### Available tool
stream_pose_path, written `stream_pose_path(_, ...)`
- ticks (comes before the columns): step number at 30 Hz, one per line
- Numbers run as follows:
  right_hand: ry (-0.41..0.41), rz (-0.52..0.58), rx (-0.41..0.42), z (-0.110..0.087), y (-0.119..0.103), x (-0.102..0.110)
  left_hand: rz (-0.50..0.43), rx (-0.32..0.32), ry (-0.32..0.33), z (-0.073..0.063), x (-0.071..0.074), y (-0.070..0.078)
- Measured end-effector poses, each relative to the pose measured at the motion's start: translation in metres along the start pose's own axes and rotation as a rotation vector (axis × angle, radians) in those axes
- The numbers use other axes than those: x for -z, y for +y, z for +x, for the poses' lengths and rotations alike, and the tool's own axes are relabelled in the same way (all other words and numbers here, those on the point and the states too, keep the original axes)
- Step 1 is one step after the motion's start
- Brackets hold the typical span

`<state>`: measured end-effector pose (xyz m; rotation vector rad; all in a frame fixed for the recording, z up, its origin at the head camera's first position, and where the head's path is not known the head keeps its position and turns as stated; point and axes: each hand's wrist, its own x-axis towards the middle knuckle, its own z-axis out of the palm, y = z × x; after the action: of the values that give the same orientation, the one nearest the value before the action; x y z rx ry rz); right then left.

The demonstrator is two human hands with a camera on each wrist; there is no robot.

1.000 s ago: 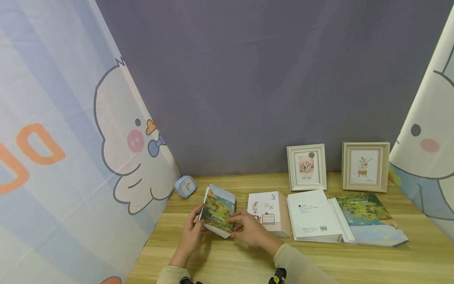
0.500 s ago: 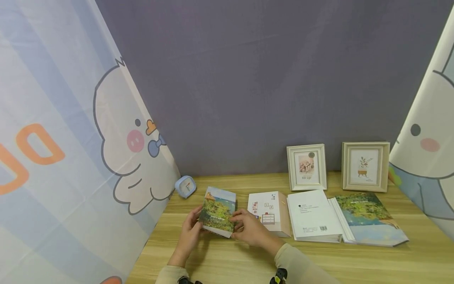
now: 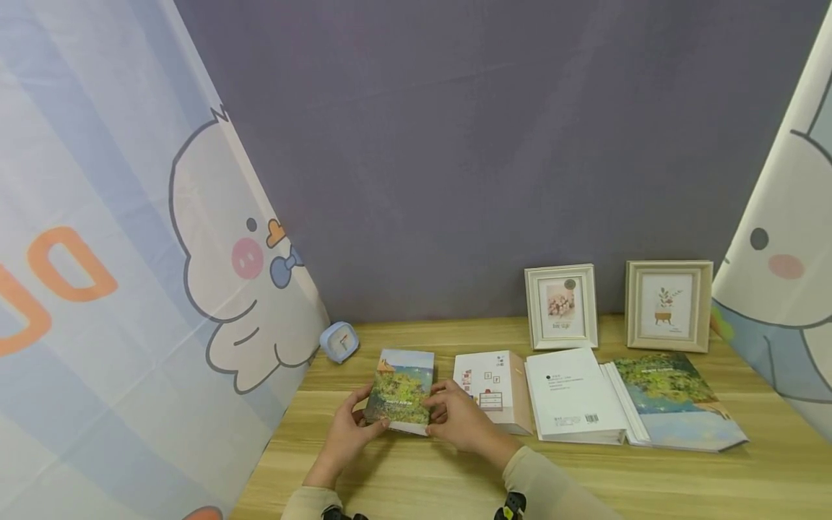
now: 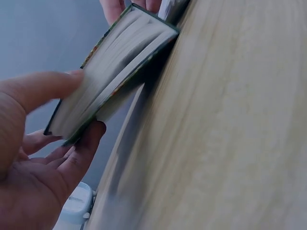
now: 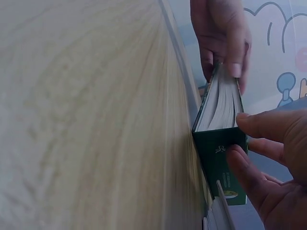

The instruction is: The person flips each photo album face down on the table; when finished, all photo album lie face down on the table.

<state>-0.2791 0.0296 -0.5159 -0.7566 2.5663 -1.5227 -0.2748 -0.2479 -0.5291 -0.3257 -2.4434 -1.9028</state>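
A small thick photo album [image 3: 401, 390] with a painted landscape of green trees and blue water on its cover lies between both hands, close over the table. My left hand [image 3: 351, 430] holds its left side, with the thumb along the near page edge and fingers beneath, as the left wrist view shows. At the opposite side my right hand [image 3: 458, 417] grips the dark green spine [image 5: 223, 163], with fingers at its corner. The white page edges [image 4: 103, 72] face toward me.
Right of the album stand a white album with drawn furniture [image 3: 487, 390], a white book with a barcode [image 3: 572, 397] and a larger landscape album [image 3: 676, 404]. Behind are two picture frames [image 3: 562, 307], a blue clock [image 3: 339, 341] at left, and a grey curtain [image 3: 442, 159].
The photo album has turned straighter and flatter, its top edge coming toward me. My left thumb has shifted onto the near edge; the right hand has barely moved.
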Motion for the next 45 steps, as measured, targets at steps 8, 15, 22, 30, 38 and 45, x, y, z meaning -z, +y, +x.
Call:
stream_pose_path(8, 0.010, -0.005, -0.013, 0.000, -0.001, 0.001, 0.031, 0.059, 0.005, 0.002, 0.000, -0.005)
stream_pose_path(15, 0.017, -0.034, -0.026, -0.001, 0.000, 0.002, 0.142, 0.084, -0.008, 0.001, 0.001, -0.011)
stream_pose_path(22, 0.018, -0.076, -0.016, -0.001, 0.001, 0.000, 0.170, 0.103, -0.020, 0.002, 0.002, -0.016)
stream_pose_path(30, 0.018, -0.093, -0.006, -0.002, -0.002, 0.000, 0.190, 0.117, -0.033, 0.002, 0.003, -0.016)
stream_pose_path(38, 0.009, -0.188, 0.012, -0.002, -0.002, 0.001, 0.264, 0.093, -0.025, 0.004, 0.005, -0.011)
stream_pose_path(45, -0.007, -0.199, 0.005, -0.002, -0.006, 0.002, 0.291, 0.118, -0.040, 0.003, 0.005, -0.008)
